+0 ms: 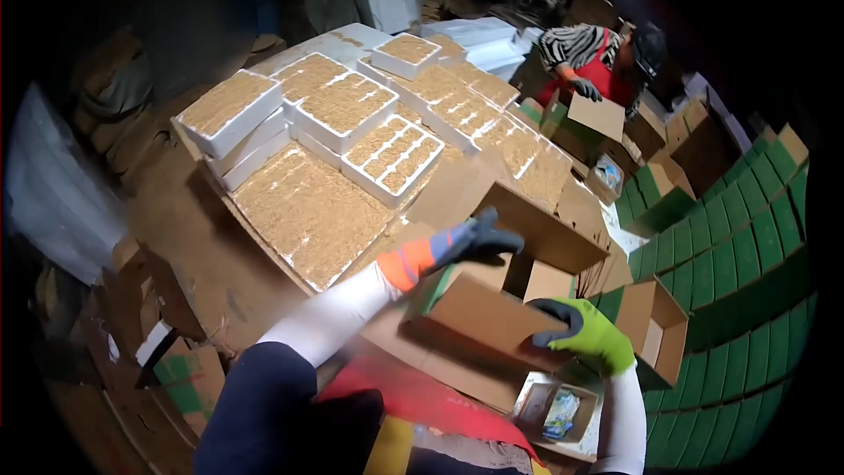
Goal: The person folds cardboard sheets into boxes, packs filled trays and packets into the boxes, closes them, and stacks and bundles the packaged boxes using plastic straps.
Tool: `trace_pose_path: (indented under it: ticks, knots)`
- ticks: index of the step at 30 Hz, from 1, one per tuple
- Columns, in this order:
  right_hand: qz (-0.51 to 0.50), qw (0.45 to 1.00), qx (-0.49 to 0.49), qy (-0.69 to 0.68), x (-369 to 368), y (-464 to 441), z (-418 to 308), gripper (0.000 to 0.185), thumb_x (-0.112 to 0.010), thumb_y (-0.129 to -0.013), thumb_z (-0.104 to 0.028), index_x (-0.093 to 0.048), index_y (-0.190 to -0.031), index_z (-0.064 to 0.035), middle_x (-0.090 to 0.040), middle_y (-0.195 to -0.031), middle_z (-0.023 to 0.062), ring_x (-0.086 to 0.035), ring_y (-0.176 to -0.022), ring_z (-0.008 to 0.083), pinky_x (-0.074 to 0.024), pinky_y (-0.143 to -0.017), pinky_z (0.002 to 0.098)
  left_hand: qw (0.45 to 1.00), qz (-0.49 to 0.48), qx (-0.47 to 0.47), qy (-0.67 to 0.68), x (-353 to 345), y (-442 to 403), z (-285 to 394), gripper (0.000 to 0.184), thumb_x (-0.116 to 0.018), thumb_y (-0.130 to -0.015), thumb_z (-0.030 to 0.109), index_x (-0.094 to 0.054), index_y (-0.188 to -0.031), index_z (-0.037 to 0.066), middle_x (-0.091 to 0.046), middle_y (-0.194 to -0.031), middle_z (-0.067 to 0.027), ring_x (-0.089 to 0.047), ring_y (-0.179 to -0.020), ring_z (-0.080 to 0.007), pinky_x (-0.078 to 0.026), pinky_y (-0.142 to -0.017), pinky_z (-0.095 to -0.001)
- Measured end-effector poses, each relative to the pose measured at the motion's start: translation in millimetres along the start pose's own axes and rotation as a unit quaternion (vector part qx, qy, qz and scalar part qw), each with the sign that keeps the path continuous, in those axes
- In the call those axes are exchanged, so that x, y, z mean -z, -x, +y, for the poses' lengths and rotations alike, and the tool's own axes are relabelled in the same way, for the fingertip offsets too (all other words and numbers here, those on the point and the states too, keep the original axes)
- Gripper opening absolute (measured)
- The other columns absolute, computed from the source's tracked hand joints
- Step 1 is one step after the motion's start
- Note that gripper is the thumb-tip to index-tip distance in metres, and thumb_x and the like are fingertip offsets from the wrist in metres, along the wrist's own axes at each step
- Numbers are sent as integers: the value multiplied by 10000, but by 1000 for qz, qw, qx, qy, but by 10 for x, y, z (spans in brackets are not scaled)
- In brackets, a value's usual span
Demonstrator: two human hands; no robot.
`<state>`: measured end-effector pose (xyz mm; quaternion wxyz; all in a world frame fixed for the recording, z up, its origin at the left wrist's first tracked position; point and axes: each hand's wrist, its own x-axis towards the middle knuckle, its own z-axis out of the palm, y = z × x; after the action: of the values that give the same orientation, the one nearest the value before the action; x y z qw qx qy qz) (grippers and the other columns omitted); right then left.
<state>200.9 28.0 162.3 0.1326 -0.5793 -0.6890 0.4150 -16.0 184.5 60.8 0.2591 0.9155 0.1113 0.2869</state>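
Note:
An open cardboard box [479, 317] with green tape-like patches stands in front of me, its flaps raised. My left hand [479, 239], in a dark glove with an orange cuff, hovers over the box's left side with fingers stretched apart and nothing in them. At the near right corner, my right hand [576, 330] in a lime-green and grey glove has its fingers around the edge of the box's near flap. The far flap [549, 233] leans up toward the trays. Part of the box's inside is hidden by the flaps.
White foam trays [394, 158] of brown crumbly material cover the table. Green-and-brown cartons [730, 264] are stacked at right. A small box with packets [561, 413] sits below my right hand. Across the table, a person in a red apron [607, 70] handles another carton.

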Motion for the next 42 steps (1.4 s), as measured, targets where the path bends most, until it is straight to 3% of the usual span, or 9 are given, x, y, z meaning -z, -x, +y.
trace_pose_path:
  ticks: [7, 10, 12, 14, 23, 28, 30, 35, 42]
  knots:
    - [434, 880, 191, 33, 784, -545, 375, 444, -576, -874, -176, -469, -1265, 6, -557, -1174, 108, -558, -1053, 212, -448, -904, 364, 971, 114, 69, -200, -97, 173, 393, 558, -595, -821, 440, -542, -1231, 66, -485, -1278, -186, -450, -1176, -368, -317, -1023, -490]
    - [168, 960, 60, -215, 749, -687, 1419, 587, -561, -895, -183, -339, -1405, 6, -393, -1423, 133, -398, -1296, 282, -313, -1070, 412, 940, 245, 103, -216, 5, 244, 544, 729, -576, -814, 527, -440, -1331, 31, -389, -1385, -206, -395, -1230, -402, -291, -1031, -513]
    - [238, 914, -62, 324, -16, -386, 926, 784, -686, -804, -297, -310, -1418, 13, -337, -1455, 201, -261, -1378, 338, -224, -1114, 364, 831, 265, 422, -247, -129, 302, 543, 857, -530, -799, 631, -420, -1333, -30, -344, -1423, -246, -396, -1245, -417, -299, -1023, -513]
    - [338, 931, -125, 65, -10, -165, 1029, 665, -622, -867, -292, -334, -1395, -7, -457, -1352, 210, -457, -1230, 357, -387, -1011, 373, 859, -71, 503, 62, 37, 294, 380, 993, -433, -777, 751, -414, -1296, -95, -542, -1198, -304, -607, -998, -373, -475, -848, -417]
    - [83, 813, -153, -555, -323, 819, 728, 867, -481, -834, -681, -377, -1352, 6, -533, -1259, 222, -584, -1065, 355, -524, -849, 422, 994, 104, 22, -29, 251, 470, 850, 992, -627, -751, 633, -285, -1414, -22, -319, -1435, -261, -335, -1343, -342, -350, -1052, -393]
    - [206, 908, -365, 19, -1676, 1206, 2329, 861, -806, -653, -350, -394, -1315, 15, -502, -1287, 171, -546, -1096, 291, -438, -926, 378, 867, -134, 473, 82, 181, 605, 821, 867, -532, -871, 517, -167, -1459, -6, -569, -1185, -264, -603, -990, -388, -442, -889, -414]
    - [315, 895, -15, 315, -1437, 1046, 2442, 852, -777, -700, -346, -363, -1357, 5, -465, -1345, 165, -487, -1186, 271, -411, -954, 368, 891, -56, 450, 12, -196, 755, 595, 806, -460, -901, 507, -179, -1452, -11, -624, -1058, -265, -603, -956, -405, -459, -859, -413]
    - [473, 880, 33, 39, -545, 191, 970, 669, -664, -845, -255, -363, -1396, -24, -423, -1393, 168, -433, -1244, 275, -349, -1019, 339, 905, 4, 422, 61, -333, 896, 306, 774, -430, -896, 554, -314, -1404, -18, -563, -1188, -253, -547, -1100, -372, -420, -948, -413]
    - [393, 914, -66, 73, -395, -141, 1104, 634, -668, -850, -182, -379, -1388, -11, -442, -1382, 174, -426, -1277, 294, -345, -1034, 361, 327, 322, 887, -50, -536, 2829, -1315, 1164, -559, -661, 799, -200, -1454, 25, -234, -1480, -247, -297, -1316, -446, -236, -1067, -550]
